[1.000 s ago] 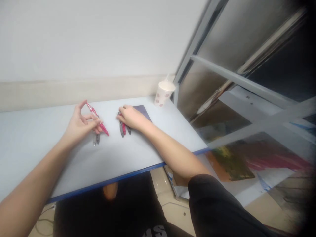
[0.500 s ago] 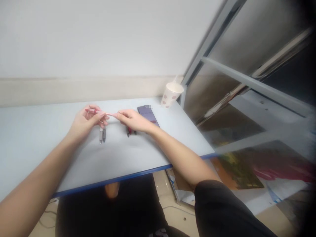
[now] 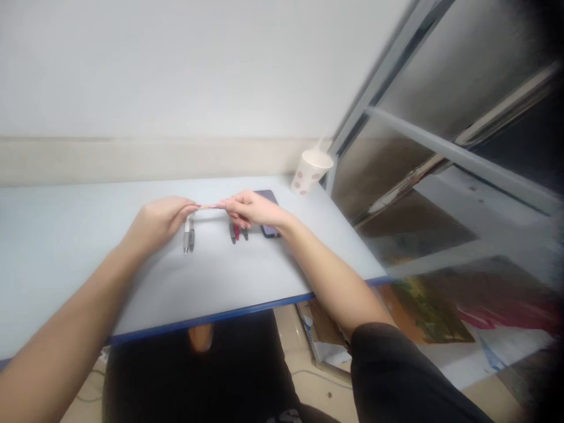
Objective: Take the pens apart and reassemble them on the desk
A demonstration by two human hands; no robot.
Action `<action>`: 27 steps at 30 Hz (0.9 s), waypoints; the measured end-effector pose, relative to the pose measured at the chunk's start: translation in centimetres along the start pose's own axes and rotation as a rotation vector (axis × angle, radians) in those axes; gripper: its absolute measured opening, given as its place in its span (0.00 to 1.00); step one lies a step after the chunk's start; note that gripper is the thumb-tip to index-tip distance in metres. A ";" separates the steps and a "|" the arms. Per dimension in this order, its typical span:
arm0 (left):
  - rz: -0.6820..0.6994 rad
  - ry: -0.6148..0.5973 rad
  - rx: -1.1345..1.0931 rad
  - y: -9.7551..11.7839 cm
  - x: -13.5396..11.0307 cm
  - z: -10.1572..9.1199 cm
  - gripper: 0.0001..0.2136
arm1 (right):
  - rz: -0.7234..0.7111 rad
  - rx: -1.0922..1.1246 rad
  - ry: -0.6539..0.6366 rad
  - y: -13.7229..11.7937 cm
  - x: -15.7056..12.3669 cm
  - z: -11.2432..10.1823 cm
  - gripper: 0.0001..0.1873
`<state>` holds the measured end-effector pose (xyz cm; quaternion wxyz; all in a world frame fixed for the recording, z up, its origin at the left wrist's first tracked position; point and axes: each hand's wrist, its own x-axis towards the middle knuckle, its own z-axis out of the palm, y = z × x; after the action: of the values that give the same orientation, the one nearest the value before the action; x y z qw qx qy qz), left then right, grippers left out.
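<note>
Level above the table, a thin reddish-pink pen [image 3: 208, 206] spans the gap between my two hands. My left hand [image 3: 161, 220] is closed, pinching its left end; my right hand [image 3: 255, 210] pinches the right end, with its other fingers curled below. Only a short middle stretch of the pen shows. Two grey-and-white pens [image 3: 187, 239] lie side by side on the table just below my left hand, their upper parts partly hidden. Below my right hand lie a red pen [image 3: 237, 233] and darker pens [image 3: 233, 236], partly covered by the fingers.
A dark phone [image 3: 270, 231] lies on the white table [image 3: 211, 288], partly behind my right hand. At the back right corner stands a paper cup [image 3: 311, 173] with something thin sticking out. A metal frame [image 3: 458, 153] rises along the right side; a wall [image 3: 176, 70] is behind.
My left hand has turned over, from fingers spread palm-up around the pen to a pinch from above. My right hand has shifted slightly right. Less of the pen shows now.
</note>
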<state>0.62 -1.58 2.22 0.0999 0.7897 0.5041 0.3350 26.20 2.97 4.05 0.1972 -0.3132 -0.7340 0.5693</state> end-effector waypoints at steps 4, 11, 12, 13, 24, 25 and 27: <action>-0.093 -0.066 -0.022 0.1 0.0 -0.1 0.18 | -0.096 -0.156 0.115 -0.2 -0.3 0.1 0.22; -0.221 -0.134 -0.139 0.5 0.0 0.1 0.22 | -0.266 -0.311 0.271 0.6 0.3 -0.2 0.10; -0.233 -0.137 -0.157 0.4 0.0 0.1 0.23 | -0.274 -0.318 0.278 0.6 0.3 -0.3 0.13; -0.237 -0.132 -0.167 0.4 0.0 0.2 0.23 | -0.257 -0.328 0.266 0.5 0.2 -0.3 0.16; -0.210 -0.083 -0.158 -0.1 -0.1 0.6 0.18 | -0.100 -0.422 0.130 0.5 0.2 -0.2 0.09; -0.213 -0.081 -0.164 0.0 -0.1 0.5 0.18 | -0.112 -0.442 0.128 0.6 0.2 -0.3 0.09; -0.220 -0.090 -0.180 0.2 -0.1 0.5 0.19 | -0.185 -0.483 0.173 0.8 0.3 -0.3 0.05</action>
<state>1.03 -1.66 1.91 0.2290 0.7317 0.5506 0.3302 26.35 3.53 3.39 0.2298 -0.3303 -0.8546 0.3283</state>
